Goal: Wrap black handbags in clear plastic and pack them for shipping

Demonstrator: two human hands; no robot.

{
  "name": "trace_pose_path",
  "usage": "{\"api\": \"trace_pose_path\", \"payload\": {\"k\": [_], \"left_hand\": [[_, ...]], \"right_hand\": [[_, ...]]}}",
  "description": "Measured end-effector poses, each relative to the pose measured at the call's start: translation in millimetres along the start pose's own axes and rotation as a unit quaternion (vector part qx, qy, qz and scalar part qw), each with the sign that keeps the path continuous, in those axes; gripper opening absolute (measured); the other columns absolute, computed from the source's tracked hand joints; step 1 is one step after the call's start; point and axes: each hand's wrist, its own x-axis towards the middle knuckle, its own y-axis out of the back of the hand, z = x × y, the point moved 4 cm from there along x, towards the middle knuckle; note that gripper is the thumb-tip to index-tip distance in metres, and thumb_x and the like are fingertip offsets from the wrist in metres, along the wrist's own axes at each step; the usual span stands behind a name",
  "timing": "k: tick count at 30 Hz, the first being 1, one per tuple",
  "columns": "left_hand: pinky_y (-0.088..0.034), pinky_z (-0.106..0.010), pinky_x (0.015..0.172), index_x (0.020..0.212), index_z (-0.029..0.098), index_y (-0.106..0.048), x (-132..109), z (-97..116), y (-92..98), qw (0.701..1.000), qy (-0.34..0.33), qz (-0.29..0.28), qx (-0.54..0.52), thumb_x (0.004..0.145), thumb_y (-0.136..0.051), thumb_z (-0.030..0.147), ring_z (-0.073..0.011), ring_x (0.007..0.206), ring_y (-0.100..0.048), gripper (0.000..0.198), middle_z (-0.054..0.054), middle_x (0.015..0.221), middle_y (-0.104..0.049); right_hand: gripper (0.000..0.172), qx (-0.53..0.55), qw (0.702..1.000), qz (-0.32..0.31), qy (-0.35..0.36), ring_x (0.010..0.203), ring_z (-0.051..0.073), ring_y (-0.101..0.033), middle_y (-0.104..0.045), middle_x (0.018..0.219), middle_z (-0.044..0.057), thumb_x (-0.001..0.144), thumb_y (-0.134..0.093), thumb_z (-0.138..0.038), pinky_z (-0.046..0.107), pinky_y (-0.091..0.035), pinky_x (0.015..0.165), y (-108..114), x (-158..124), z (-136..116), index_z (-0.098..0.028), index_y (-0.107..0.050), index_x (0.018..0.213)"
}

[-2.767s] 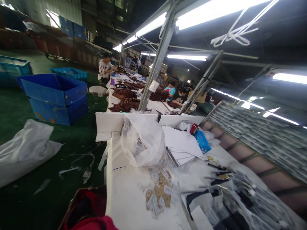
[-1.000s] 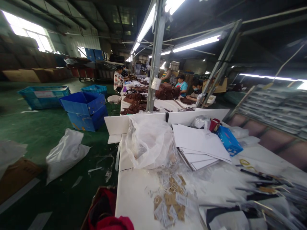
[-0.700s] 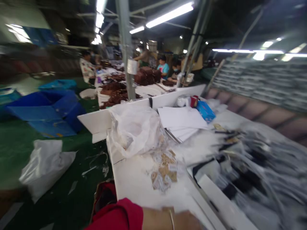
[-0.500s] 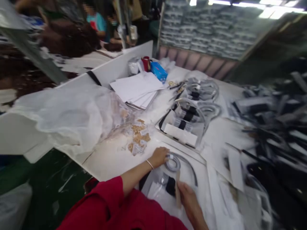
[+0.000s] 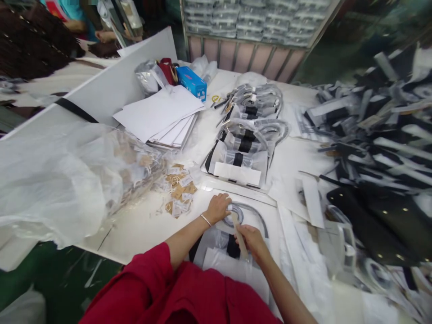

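Note:
My left hand [image 5: 218, 208], with a thin pale bracelet at the wrist, is closed on the left edge of a coiled grey strap [image 5: 239, 215] that looks plastic-wrapped. A loose arc of grey strap [image 5: 259, 215] curves around to the right. Between the fingers of my right hand [image 5: 250, 238] is a flat beige strip [image 5: 241, 243], its upper end at the coil. Under both hands lies a bag-like piece in clear wrap [image 5: 212, 245] with a black band [image 5: 232, 246] across it; my body hides its near part.
Ahead lie several wrapped bag pieces with looped straps [image 5: 243, 148]. Tan tags [image 5: 178, 191] and a large clear plastic bag [image 5: 60, 175] are on the left, with white sheets [image 5: 158, 112] and a blue box [image 5: 191, 83] behind. Black and grey pieces [image 5: 381, 148] pile up on the right.
My right hand has raised the beige strip up to the coil, and the strip now leans left at its top. My left hand stays at the coil. The camera view has shifted.

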Motion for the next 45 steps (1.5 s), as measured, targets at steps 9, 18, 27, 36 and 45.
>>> {"api": "trace_pose_path", "payload": {"k": [9, 18, 27, 36, 45], "left_hand": [[-0.043, -0.04, 0.089, 0.106, 0.017, -0.053, 4, 8, -8.3, 1.0, 0.0, -0.007, 0.029, 0.088, -0.058, 0.024, -0.0264, 0.108, -0.049, 0.02, -0.011, 0.111, -0.057], [-0.043, -0.037, 0.088, 0.105, 0.019, -0.055, 4, -1, -1.5, 1.0, -0.012, 0.004, 0.019, 0.089, -0.056, 0.02, -0.025, 0.107, -0.05, 0.016, -0.009, 0.108, -0.058], [-0.041, -0.04, 0.085, 0.105, 0.017, -0.056, -2, 13, 9.4, 0.998, -0.045, 0.027, 0.045, 0.095, -0.044, 0.02, -0.0262, 0.102, -0.052, 0.016, -0.011, 0.105, -0.059], [-0.045, -0.033, 0.08, 0.108, 0.02, -0.056, -3, -3, 2.7, 0.999, 0.03, 0.027, 0.003, 0.091, -0.052, 0.02, -0.0235, 0.104, -0.05, 0.018, -0.007, 0.111, -0.056], [-0.045, -0.035, 0.087, 0.109, 0.02, -0.058, -4, -11, -15.1, 0.998, 0.025, 0.059, -0.029, 0.087, -0.055, 0.018, -0.0228, 0.1, -0.052, 0.022, -0.006, 0.105, -0.058]], "right_hand": [[0.015, -0.046, 0.997, 0.015, -0.057, 0.047, 0.017, -0.059, -0.065, 0.055, 0.004, 0.071, -0.063, -0.032, 0.026, -0.046, 0.044, -9, 25, -16, -0.022, -0.055, 0.063], [0.009, -0.06, 0.995, 0.003, -0.074, 0.046, 0.016, -0.058, -0.065, 0.055, 0.005, 0.07, -0.061, -0.026, 0.023, -0.043, 0.039, -6, 22, -23, -0.019, -0.059, 0.065], [0.012, 0.069, 0.996, 0.058, 0.003, 0.055, 0.019, -0.063, -0.064, 0.056, 0.002, 0.074, -0.061, -0.027, 0.029, -0.051, 0.053, -37, 40, -35, -0.023, -0.056, 0.064], [0.014, 0.107, 0.991, 0.02, 0.077, 0.069, 0.017, -0.066, -0.068, 0.078, 0.001, 0.067, -0.061, -0.024, 0.028, -0.056, 0.063, -58, 50, -34, -0.022, -0.06, 0.081], [0.022, -0.15, 0.961, 0.14, 0.184, 0.062, 0.017, -0.064, -0.067, 0.076, -0.002, 0.065, -0.064, -0.036, 0.027, -0.051, 0.057, -21, 49, -17, -0.023, -0.059, 0.083]]}}
